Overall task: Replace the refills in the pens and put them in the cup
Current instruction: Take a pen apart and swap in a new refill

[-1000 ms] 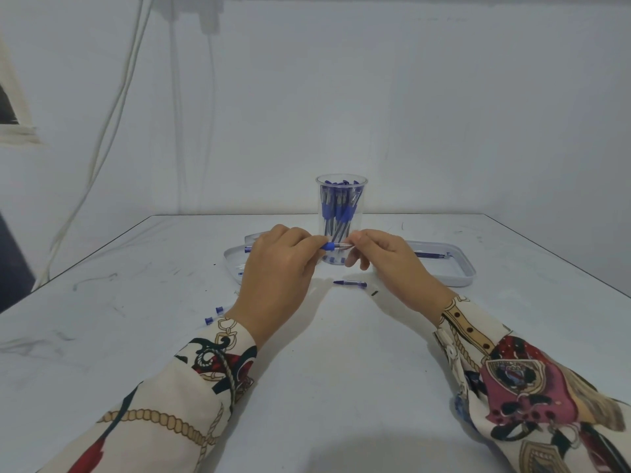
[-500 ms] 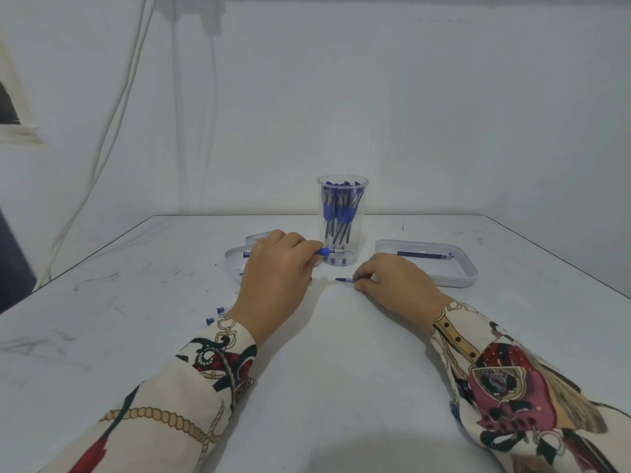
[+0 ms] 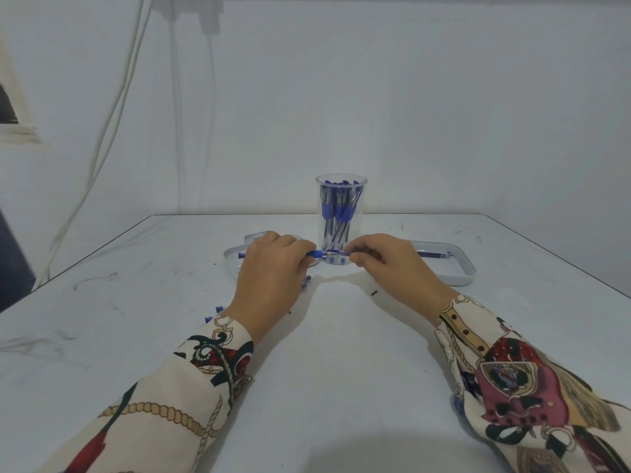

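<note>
Before one cup (image 3: 341,213), two hands (image 3: 273,268) (image 3: 386,264) grip one pen (image 3: 316,254).

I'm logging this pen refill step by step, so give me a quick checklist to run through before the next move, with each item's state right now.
1. Pen gripped by the left hand: ok, held level above the table.
2. Right hand at the pen's tip end: ok, fingers pinched there; what they pinch is too small to tell.
3. Tip seated on the pen: cannot tell, fingers hide the joint.
4. Cup upright just behind the hands: ok, already holding many pens.
5. Room in the cup for one more: cannot tell, it looks crowded.
6. Loose blue small parts beside the left wrist: not ok, lying on the table.
</note>
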Demonstrator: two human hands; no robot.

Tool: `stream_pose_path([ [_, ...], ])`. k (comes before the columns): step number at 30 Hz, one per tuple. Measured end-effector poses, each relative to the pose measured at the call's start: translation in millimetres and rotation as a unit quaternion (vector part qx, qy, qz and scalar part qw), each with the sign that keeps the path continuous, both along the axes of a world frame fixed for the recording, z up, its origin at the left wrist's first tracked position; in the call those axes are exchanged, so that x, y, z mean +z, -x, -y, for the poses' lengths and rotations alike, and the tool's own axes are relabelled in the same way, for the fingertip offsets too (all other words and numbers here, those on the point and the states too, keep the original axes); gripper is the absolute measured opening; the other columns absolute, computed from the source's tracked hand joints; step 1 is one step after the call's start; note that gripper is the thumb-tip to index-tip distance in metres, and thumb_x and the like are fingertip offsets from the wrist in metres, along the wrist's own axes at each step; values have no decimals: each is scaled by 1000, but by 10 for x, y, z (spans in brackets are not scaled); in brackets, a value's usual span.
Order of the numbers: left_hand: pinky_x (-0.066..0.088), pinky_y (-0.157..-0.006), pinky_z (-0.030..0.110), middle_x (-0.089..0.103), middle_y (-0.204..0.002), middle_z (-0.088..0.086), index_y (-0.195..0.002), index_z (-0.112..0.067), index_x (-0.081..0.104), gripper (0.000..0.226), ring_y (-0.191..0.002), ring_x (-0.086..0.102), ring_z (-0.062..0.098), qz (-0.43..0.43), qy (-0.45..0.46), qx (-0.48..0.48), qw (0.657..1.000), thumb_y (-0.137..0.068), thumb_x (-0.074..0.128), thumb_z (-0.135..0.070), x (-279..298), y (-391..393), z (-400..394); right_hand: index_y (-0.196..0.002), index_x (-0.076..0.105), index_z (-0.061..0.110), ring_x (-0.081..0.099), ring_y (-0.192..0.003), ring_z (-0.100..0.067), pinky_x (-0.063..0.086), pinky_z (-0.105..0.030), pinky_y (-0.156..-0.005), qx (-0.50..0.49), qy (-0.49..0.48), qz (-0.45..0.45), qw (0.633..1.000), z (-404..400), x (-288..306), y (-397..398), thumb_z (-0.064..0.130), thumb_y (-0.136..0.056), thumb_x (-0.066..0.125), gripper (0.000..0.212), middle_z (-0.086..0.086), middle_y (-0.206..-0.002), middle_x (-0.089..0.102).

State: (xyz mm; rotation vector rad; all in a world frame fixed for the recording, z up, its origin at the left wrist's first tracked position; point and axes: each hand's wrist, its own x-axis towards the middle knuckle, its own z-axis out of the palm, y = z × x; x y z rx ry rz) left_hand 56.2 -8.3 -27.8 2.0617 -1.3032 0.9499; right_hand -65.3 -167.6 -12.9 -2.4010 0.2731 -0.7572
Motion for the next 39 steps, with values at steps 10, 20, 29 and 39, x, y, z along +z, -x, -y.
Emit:
stream_pose_path([
  [10,38,-58,30,67,-77,1,-94,-16,70,17,-69,53,24,-4,-18,-41,999,-87,54,-21,-25,12,16,-94,70,28,63,-83,-4,47,-15,-81,23,-97,32,995,-44,-19,-40,17,-89,64,13,12,-87,67],
  [20,49,-75,36,66,-96,-6,-122,-34,54,32,-87,60,16,-224,-51,-53,972,-96,38,-43,53,208,4,-95,66,12,68,-72,-8,51,-14,-68,101,-331,114,931,-55,91,14,-12,-75,70,31,-6,-83,71],
  [29,50,-59,35,68,-69,-8,-96,-31,68,14,-54,54,9,-439,35,-155,885,-92,54,-31,153,244,21,-90,69,5,67,-68,-11,54,-19,-66,99,-345,113,927,-97,100,11,-4,-79,71,14,-4,-78,71],
  [39,22,-38,17,62,-66,7,-99,-26,67,22,-39,30,8,-602,81,-207,767,-92,52,-42,256,403,-2,-87,71,7,67,-69,-12,56,-23,-70,115,-358,131,917,-143,143,18,-3,-80,68,12,-2,-75,73],
])
